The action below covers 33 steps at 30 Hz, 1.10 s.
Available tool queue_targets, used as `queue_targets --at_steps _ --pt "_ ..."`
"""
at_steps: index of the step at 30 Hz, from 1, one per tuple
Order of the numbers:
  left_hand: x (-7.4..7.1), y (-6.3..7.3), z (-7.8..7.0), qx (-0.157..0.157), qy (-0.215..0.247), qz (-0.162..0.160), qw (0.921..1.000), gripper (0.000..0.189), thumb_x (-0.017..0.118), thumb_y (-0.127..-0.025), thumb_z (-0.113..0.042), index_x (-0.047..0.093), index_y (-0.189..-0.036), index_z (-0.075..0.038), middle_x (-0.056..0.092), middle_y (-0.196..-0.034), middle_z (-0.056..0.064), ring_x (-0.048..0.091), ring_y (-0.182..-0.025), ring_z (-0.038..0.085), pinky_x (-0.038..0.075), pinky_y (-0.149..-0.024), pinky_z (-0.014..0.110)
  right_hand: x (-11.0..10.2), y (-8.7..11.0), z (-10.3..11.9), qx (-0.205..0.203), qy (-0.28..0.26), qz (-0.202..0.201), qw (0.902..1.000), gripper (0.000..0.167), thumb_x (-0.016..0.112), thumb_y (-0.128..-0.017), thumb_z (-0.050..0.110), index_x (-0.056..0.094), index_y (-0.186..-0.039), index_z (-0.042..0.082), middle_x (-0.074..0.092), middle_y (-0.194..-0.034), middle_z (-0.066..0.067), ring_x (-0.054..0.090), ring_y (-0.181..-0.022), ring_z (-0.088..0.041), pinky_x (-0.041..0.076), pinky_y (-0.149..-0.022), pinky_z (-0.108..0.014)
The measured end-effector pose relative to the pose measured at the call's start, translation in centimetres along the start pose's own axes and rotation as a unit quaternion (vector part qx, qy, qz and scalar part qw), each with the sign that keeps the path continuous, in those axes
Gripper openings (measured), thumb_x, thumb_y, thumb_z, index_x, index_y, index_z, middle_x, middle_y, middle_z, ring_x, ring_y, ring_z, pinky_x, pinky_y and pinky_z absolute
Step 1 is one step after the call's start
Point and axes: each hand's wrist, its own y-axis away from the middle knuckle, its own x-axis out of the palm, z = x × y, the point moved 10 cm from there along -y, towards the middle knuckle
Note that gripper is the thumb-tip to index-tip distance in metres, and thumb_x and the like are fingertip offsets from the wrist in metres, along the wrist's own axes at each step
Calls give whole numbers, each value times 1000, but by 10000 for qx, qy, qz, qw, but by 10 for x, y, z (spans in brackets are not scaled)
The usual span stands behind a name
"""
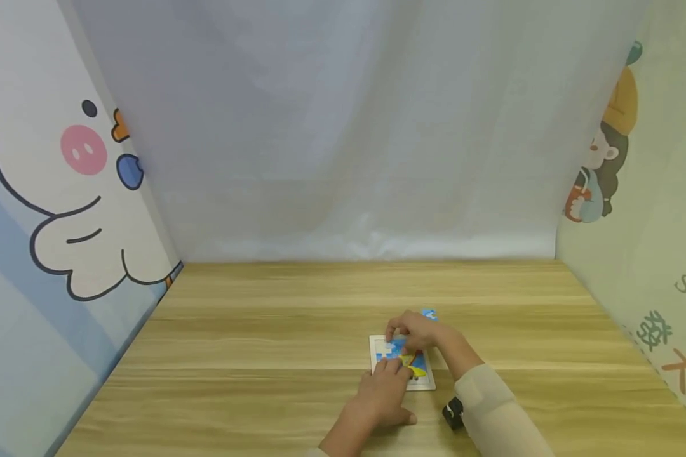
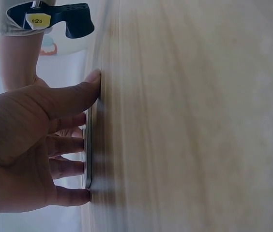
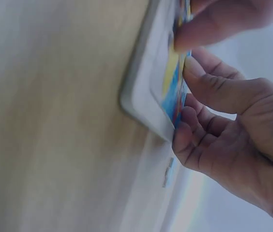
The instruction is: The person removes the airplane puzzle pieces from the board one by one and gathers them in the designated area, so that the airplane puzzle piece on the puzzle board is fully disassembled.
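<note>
A small jigsaw puzzle in a white-rimmed board (image 1: 429, 384) lies on the wooden table, its picture blue, yellow and red. My left hand (image 1: 384, 393) rests its extended fingertips on the near left part of the board; in the left wrist view its thumb (image 2: 85, 94) reaches down by the near edge. Over the far part bends my right hand (image 1: 417, 331), fingers curled and thumb on the picture. Between them is a blue puzzle piece (image 1: 397, 346), partly hidden by the fingers. The right wrist view shows this thumb (image 3: 204, 79) close beside the left fingers.
One loose blue-and-white puzzle piece (image 1: 429, 315) lies beyond the board, just past the right hand. A black device (image 1: 453, 414) sits at the right sleeve. Behind the table (image 1: 263, 355) hangs a pale curtain (image 1: 331, 139), with cartoon-printed panels on both sides.
</note>
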Motion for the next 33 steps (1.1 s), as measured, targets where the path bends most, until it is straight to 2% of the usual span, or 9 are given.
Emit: queue_targets --at_steps 2,4,10,19,24,29,31,33 --pt "1 -1 0 2 33 -14 10000 70 78 -69 -47 53 -126 -15 43 -134 5 37 -125 29 41 -91 51 1 -1 -3 91 102 121 9998 36 65 -71 -18 62 -89 13 51 -76 -7 48 -59 -16 46 -49 -26" --pt "1 -2 0 18 55 -42 10000 70 78 -68 -47 53 -125 -15 43 -133 4 37 -124 28 40 -91 51 3 -4 -6 188 276 220 9992 38 64 -71 -18 60 -88 15 47 -72 -5 44 -55 -14 45 -49 -25" --pt "-2 -2 1 66 53 -117 9999 69 79 -68 -47 54 -124 -15 45 -130 3 39 -123 27 41 -90 50 5 -14 -6 349 981 346 9940 39 66 -72 -15 55 -85 20 50 -84 -3 41 -67 -16 36 -55 -27" --pt "-1 -2 4 65 -30 -124 9999 67 78 -68 -47 55 -123 -16 45 -129 2 40 -120 25 43 -89 48 8 -17 -4 408 1078 420 9925 40 65 -71 -15 52 -86 19 48 -83 -6 41 -69 -17 35 -55 -27" --pt "-1 -3 5 37 -59 -136 9999 69 78 -68 -48 54 -124 -15 44 -130 3 39 -121 25 42 -89 48 4 -13 -6 310 828 152 9960 39 68 -73 -12 55 -93 19 49 -78 -5 42 -66 -17 37 -56 -29" --pt "-1 -3 5 31 -58 -143 9999 70 78 -68 -48 54 -124 -15 45 -129 3 40 -120 25 43 -89 48 -3 -5 -13 398 137 -319 9986 33 72 -73 -7 65 -99 12 60 -97 -11 56 -88 -28 49 -67 -36" --pt "-1 -3 4 54 -82 -164 9998 70 78 -68 -48 54 -124 -15 45 -129 3 40 -120 25 43 -89 48 -4 -1 -14 305 13 -542 9981 28 73 -73 -4 69 -98 9 63 -103 -11 57 -97 -32 50 -74 -41" --pt "-2 -3 3 65 -121 -177 9997 69 78 -68 -48 54 -124 -15 45 -128 3 40 -119 24 43 -88 47 -6 2 -14 172 -42 -759 9970 23 74 -74 -2 70 -96 6 65 -102 -9 57 -99 -34 49 -79 -44"
